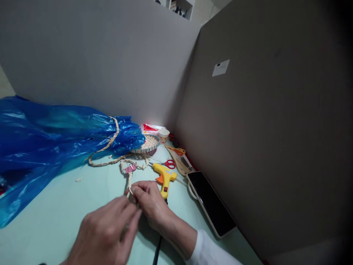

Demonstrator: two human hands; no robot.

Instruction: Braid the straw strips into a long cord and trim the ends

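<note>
A pale braided cord [130, 181] runs toward me from a pink binder clip [130, 168] that grips it on the table. My right hand [150, 200] pinches the near end of this cord between thumb and fingers. Close in front, my left hand [107, 228] is curled with its fingertips beside the right hand. Its fingers are partly blurred, and what they hold is hidden. Just beyond my right wrist lies a yellow hot glue gun [165, 176] with an orange trigger. Red-handled scissors [169, 164] rest behind it.
A large blue plastic bag [60, 136], tied with braided cord [114, 136], fills the left. A woven basket [149, 142], paper cup [163, 134] and orange-handled scissors [178, 150] stand at the back. A phone [211, 202] lies along the dark right partition [248, 129].
</note>
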